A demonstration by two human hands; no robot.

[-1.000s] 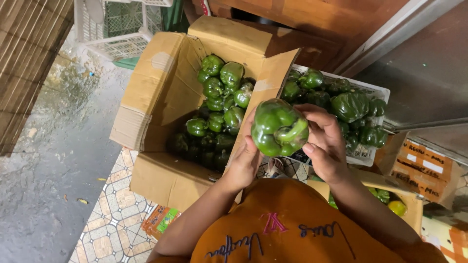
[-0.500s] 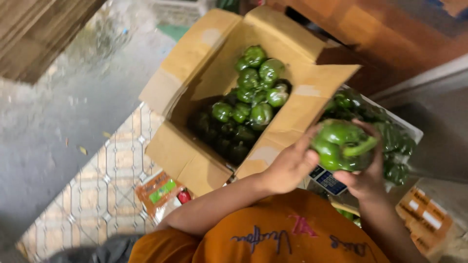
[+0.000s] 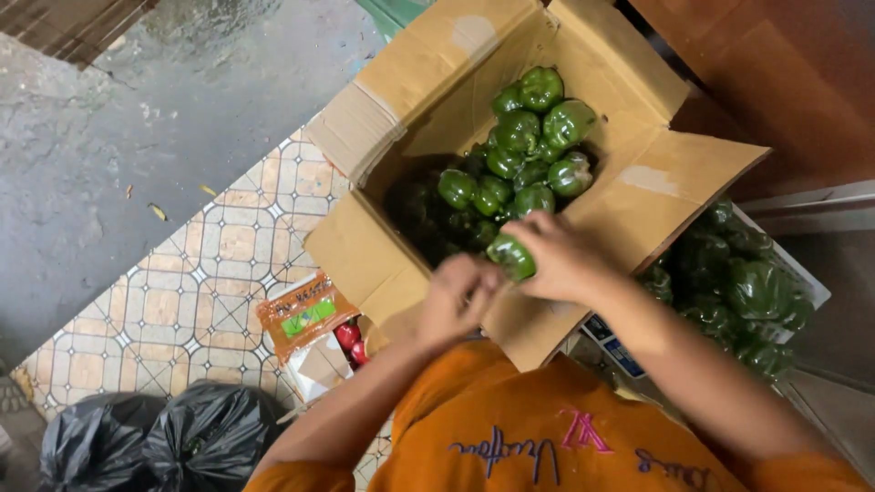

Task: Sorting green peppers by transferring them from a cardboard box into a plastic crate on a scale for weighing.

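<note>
Both hands are now reaching over the cardboard box (image 3: 383,264): right hand (image 3: 561,260) is gripping a green pepper (image 3: 510,256) at its nine o'clock; left hand (image 3: 456,301) is curling closed, empty. Supporting it underneath looks wise.

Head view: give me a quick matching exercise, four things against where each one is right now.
Things:
1. green pepper
2. cardboard box
3. black bags
4. white crate

Places:
A. bottom left, on the tiled floor
B. far right, holding more peppers
C. in the right hand, at the box's near edge
D. centre, flaps open, peppers inside

Pairs: 1-C, 2-D, 3-A, 4-B
</note>
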